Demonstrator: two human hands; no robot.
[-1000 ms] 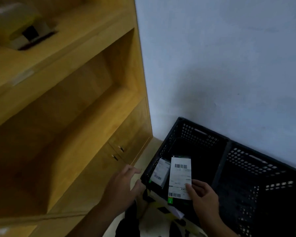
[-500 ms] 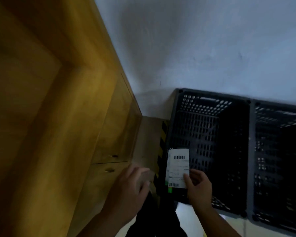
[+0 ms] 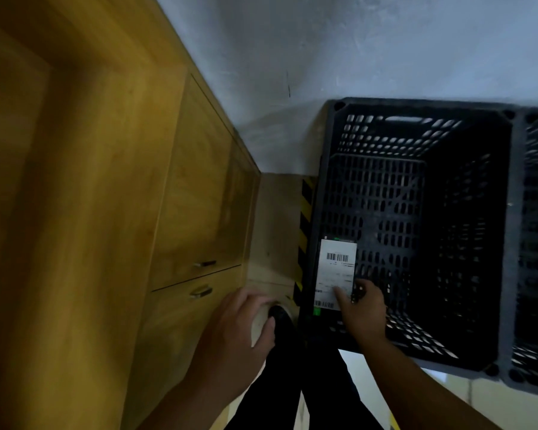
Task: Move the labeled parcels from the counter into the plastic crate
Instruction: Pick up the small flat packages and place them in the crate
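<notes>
Wooden cabinet [image 3: 106, 212]: at left.
Black plastic crate [image 3: 423, 104]: on floor, right of cabinet, against wall.
Left hand [image 3: 233, 339]: slack, fingers spread, holding nothing.
Right hand [image 3: 362, 311]: pinching labeled parcel [image 3: 336, 268] by its lower edge, inside crate's near left corner.

My right hand [image 3: 362, 311] has brought the labelled parcel [image 3: 336, 268] down from the rim into the black crate [image 3: 416, 104], along its left wall; my view has tipped further toward the floor.
</notes>
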